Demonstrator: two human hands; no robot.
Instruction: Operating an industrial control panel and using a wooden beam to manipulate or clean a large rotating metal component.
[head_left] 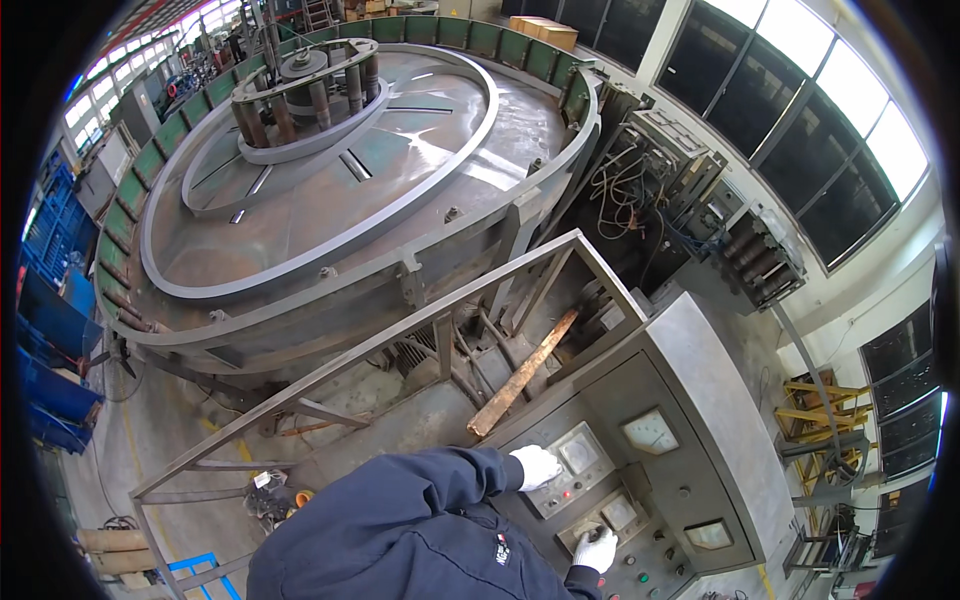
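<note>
A grey metal control console (690,360) stands in front of me, with square meters, small red and green buttons and knobs on its sloped face. My left hand (537,466), in a white glove, rests on the panel beside a small square meter (578,450) and a row of buttons; its fingers are bunched and I cannot tell their grip. My right hand (597,548), also in a white glove, closes over a round knob (588,530) lower on the panel. Dark blue sleeves (420,520) cover both arms.
A huge round steel turntable machine (330,170) with a green rim fills the upper left. A grey steel railing (400,340) runs between it and me. A rusty bar (520,375) lies below the railing. Cable-filled cabinets (650,170) stand to the right, blue racks (50,300) at far left.
</note>
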